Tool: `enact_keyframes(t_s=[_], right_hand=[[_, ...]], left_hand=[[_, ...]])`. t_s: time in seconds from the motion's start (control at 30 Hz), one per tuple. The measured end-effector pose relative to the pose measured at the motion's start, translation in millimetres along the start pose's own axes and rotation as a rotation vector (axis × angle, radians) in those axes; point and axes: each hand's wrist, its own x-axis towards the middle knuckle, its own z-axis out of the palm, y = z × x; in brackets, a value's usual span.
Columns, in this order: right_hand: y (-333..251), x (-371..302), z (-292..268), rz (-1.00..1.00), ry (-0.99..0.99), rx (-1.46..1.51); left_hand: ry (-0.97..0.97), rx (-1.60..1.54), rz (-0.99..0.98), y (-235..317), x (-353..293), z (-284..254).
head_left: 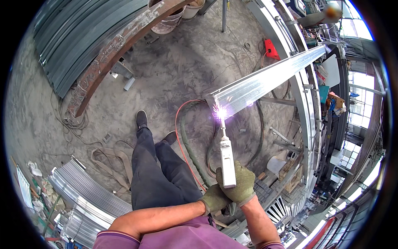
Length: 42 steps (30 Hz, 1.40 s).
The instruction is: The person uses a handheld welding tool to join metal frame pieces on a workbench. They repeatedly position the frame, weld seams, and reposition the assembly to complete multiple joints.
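With my right hand (237, 182) gripping the welding torch (226, 159) and left hand (214, 198) bracing beneath, I judge a steady tip at the metal beam (269, 79) end matters most.

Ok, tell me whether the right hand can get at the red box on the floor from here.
Probably not. The right hand is wrapped round the white welding torch, and the red box lies far off on the floor, beyond the long metal beam, which crosses between them.

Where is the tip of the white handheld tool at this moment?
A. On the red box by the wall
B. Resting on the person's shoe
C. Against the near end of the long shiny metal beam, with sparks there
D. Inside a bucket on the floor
C: the white handheld tool, gripped by the gloved right hand with the left hand beside it, reaches the long shiny metal beam end, where sparks glow.
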Motion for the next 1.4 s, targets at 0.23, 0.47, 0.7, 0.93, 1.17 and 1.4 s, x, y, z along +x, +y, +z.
enact_keyframes(t_s=[0.23, 0.47, 0.7, 0.93, 1.17, 1.4], right_hand=[[-2.3, -0.6, -2.1, 0.024, -0.013, 0.005], [-1.8, -3.2, -1.9, 0.040, -0.003, 0.019], [-0.5, -3.9, -1.9, 0.036, -0.026, 0.003], [-0.9, -6.0, -3.1, 0.025, -0.035, -0.010], [-0.9, -8.5, -3.0, 0.043, -0.045, -0.010], [1.6, -12.8, -0.8, 0.060, -0.020, 0.036]], left_hand=[[0.040, -0.119, -0.064, 5.1, 3.0, -2.7], [0.010, -0.063, -0.030, 3.2, 2.3, 4.0], [0.019, -0.135, -0.102, 5.6, 2.6, 6.2], [-0.013, -0.114, -0.109, 3.5, -1.1, 11.6], [-0.022, -0.175, -0.138, 10.0, 0.0, 3.2], [-0.045, -0.161, -0.138, 13.0, 0.3, -0.3]])
